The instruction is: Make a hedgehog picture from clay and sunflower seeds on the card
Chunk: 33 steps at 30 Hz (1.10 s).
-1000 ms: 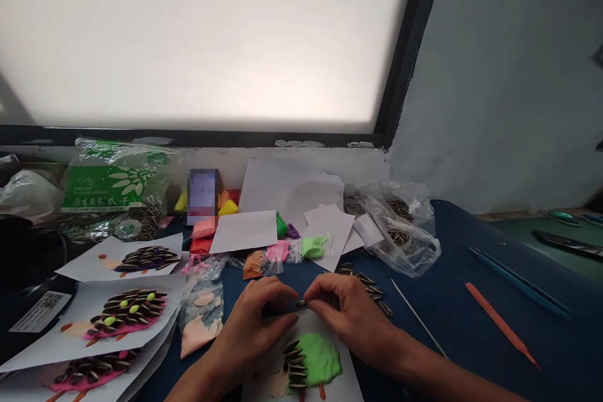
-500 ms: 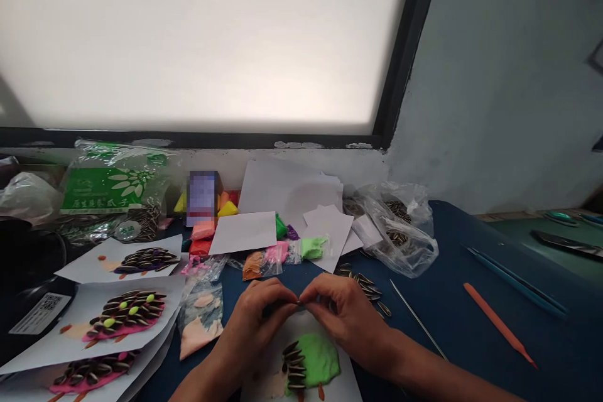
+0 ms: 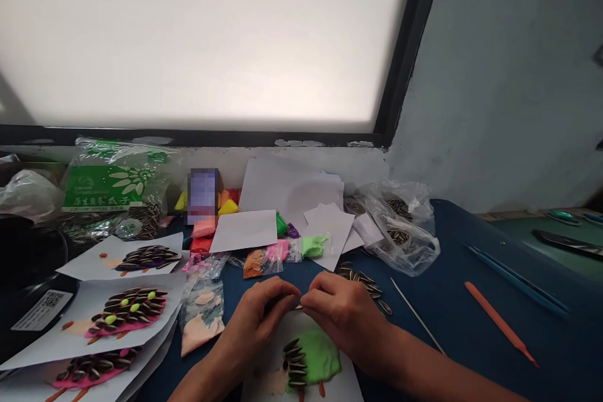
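My left hand (image 3: pixel 254 323) and my right hand (image 3: pixel 339 314) meet fingertip to fingertip low in the middle, pinching a small dark sunflower seed (image 3: pixel 298 306) between them. Just below them lies a white paper (image 3: pixel 346 383) bearing a green clay shape (image 3: pixel 320 358) with a row of striped seeds (image 3: pixel 293 364) pressed into its left edge. A loose pile of sunflower seeds (image 3: pixel 362 281) lies on the blue table right behind my right hand.
Finished seed-and-pink-clay pieces on white papers (image 3: pixel 125 311) lie at the left. Small clay bags (image 3: pixel 264 259), blank papers (image 3: pixel 245 230), a green seed packet (image 3: pixel 106 188) and a clear seed bag (image 3: pixel 400 232) line the back. An orange stick (image 3: pixel 499 323), thin needle (image 3: pixel 417 317) and blue tools (image 3: pixel 516 279) lie right.
My fingertips have drawn closer together around the seed and shifted slightly; the right hand now covers more of the green clay. Nothing else has moved.
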Available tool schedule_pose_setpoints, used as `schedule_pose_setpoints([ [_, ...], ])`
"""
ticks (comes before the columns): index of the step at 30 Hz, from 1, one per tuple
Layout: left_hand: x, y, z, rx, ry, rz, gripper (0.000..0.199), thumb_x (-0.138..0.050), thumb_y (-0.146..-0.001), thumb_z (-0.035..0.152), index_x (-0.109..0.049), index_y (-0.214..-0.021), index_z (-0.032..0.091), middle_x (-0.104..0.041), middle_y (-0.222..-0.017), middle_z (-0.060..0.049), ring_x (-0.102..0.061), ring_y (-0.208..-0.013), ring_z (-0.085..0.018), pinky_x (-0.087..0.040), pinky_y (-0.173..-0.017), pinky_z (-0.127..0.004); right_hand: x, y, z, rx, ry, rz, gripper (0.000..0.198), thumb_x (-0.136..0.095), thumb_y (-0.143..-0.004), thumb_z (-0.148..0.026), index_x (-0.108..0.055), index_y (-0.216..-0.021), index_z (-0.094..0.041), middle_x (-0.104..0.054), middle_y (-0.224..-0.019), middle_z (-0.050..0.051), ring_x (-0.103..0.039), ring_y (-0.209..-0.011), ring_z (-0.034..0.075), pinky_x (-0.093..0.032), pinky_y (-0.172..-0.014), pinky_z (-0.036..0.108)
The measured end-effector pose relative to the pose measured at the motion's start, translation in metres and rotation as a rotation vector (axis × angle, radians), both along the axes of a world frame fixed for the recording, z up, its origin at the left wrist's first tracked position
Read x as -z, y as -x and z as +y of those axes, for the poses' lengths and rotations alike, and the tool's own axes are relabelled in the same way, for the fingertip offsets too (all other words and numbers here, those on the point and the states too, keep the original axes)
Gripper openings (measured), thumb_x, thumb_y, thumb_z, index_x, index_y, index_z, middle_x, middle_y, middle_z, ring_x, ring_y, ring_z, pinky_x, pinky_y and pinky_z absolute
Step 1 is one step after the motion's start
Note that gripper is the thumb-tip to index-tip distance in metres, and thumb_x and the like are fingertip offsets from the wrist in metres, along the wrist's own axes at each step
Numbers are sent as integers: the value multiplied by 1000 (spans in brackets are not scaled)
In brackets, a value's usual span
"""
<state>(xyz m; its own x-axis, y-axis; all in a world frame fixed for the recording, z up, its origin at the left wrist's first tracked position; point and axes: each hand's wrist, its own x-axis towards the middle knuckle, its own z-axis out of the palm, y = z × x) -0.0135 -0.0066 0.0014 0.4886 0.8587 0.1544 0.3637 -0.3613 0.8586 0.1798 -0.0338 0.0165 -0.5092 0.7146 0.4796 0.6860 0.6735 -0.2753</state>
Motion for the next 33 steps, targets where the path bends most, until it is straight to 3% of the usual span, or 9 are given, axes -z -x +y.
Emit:
schedule_pose_setpoints([
  [5,1,1,-2,25,-24,131,23,-45,-87,27,-65,-91,19,-59,-87,-5,-54,-81,-20,-41,-73,-33,-4,1,-5,17,309,143,14,-60,-88,-11,-72,-85,-19,-65,-80,1,-60,-70,12,-43,-63,21],
  [11,5,2,-1,51,-46,114,19,-47,-86,21,-66,-88,20,-61,-91,-5,-55,-86,-21,-40,-77,-33,-10,4,-9,7,464,178,20,-62,-82,-5,-75,-86,-20,-68,-79,1,-62,-72,12,-43,-65,21],
  [21,5,3,1,72,-84,128,20,-47,-85,17,-67,-86,20,-61,-92,-5,-56,-89,-20,-42,-78,-32,-5,5,-9,-27,516,182,25,-60,-80,-2,-77,-88,-19,-66,-80,1,-62,-74,12,-43,-67,20],
  [33,0,2,-1,72,-68,141,23,-46,-85,18,-68,-85,20,-62,-93,-6,-56,-90,-21,-42,-81,-34,-1,6,-10,-18,458,104,19,-61,-83,-6,-74,-83,-20,-59,-75,-1,-57,-67,11,-39,-60,19],
])
